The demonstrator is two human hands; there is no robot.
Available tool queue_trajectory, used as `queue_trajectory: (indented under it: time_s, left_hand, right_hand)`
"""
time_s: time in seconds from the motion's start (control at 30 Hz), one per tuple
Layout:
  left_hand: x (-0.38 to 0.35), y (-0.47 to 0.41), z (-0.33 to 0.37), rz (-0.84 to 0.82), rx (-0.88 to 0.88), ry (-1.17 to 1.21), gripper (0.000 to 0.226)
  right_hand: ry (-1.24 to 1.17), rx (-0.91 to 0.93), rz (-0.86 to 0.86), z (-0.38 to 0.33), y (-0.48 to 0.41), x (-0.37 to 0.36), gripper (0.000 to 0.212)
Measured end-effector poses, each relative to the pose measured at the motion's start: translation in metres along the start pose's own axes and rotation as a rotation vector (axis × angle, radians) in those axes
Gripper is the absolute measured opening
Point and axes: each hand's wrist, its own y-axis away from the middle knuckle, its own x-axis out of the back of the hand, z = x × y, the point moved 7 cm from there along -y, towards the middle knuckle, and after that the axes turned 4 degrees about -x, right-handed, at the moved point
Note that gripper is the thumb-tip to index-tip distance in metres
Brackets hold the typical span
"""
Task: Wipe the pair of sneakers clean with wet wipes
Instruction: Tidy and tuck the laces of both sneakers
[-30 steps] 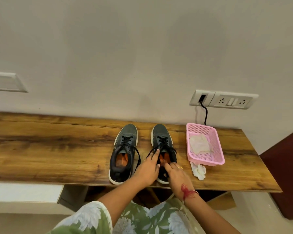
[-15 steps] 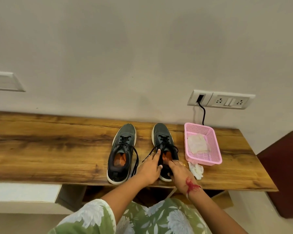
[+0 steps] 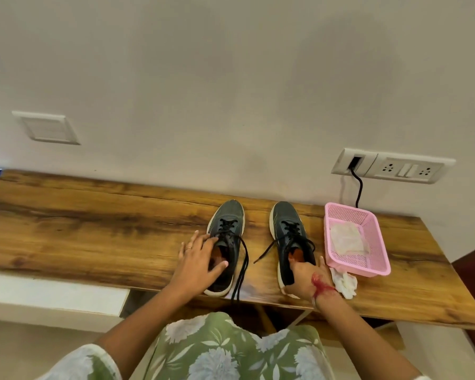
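**A:** Where did the pair stand at that moment?

**B:** Side by side on the bench (image 3: 93,229), toes to the wall. The left sneaker (image 3: 226,218) and the right sneaker (image 3: 285,218) both had their laces undone, and one loose lace (image 3: 243,267) trailed over the front edge.

**A:** And the hands?

**B:** The left hand (image 3: 198,260) lay palm down over the left sneaker's opening with its fingers spread, touching it rather than clasping it. The right hand (image 3: 302,277) gripped the right sneaker at the heel, with fingers tucked inside the collar.

**A:** So was any wiping going on?

**B:** No, neither hand held a wipe. The wet wipes (image 3: 346,239) lay in the pink basket (image 3: 362,267) just beside the right sneaker. A crumpled wipe (image 3: 344,281) sat on the bench at the basket's near corner. I judged it a handling step: taking hold of the shoes.

**A:** What did the next move call for?

**B:** Probably one hand would steady a shoe while the other reached right for a wipe, clear of the dangling lace.
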Motion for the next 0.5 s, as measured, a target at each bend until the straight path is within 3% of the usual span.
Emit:
queue_trajectory:
  time_s: [0.17,0.27,0.33,0.4,0.5]
  left_hand:
    - [-0.007,0.004,-0.011,-0.032,0.043,0.074,0.077]
    - [-0.008,0.004,-0.007,-0.060,0.012,0.095,0.107]
    - [-0.011,0.005,-0.006,-0.074,0.004,0.107,0.119]
    - [-0.015,0.007,-0.005,-0.095,0.006,0.120,0.122]
    - [-0.022,0.012,-0.001,-0.130,0.009,0.139,0.117]
  right_hand:
    - [0.034,-0.003,-0.214,0.002,-0.017,-0.004,0.067]
    - [0.022,-0.033,-0.255,0.006,-0.021,-0.009,0.068]
    - [0.025,-0.028,-0.115,0.005,-0.017,-0.003,0.053]
    - [0.095,-0.040,0.187,-0.001,-0.004,0.012,0.046]
    - [0.135,-0.051,0.483,-0.013,0.020,0.019,0.069]
